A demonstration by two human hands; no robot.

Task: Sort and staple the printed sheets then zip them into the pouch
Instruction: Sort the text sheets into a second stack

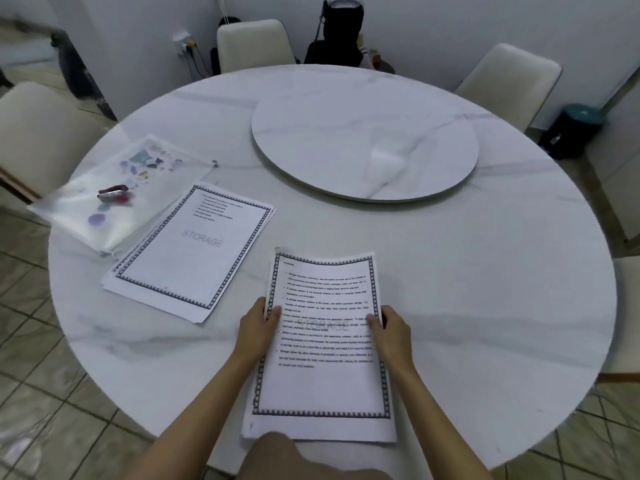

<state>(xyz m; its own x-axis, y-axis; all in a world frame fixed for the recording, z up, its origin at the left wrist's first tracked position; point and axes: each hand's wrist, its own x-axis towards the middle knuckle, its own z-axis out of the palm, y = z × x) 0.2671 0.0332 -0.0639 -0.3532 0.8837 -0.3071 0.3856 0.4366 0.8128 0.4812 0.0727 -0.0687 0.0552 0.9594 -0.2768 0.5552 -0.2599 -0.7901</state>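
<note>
I hold a set of printed sheets (323, 344) with a dark patterned border above the table's near edge. My left hand (258, 329) grips its left edge, thumb on top. My right hand (389, 329) grips its right edge the same way. A second pile of bordered sheets (194, 251), marked STORAGE, lies flat to the left. Beyond it lies a translucent zip pouch (114, 195) printed with small coloured shapes. A red stapler (115, 194) rests on the pouch.
The round white marble table (485, 289) carries a raised turntable (363, 147) at its centre. White chairs stand around it. A dark bin (573, 131) sits on the floor at the right, a black bag (337, 36) behind the table.
</note>
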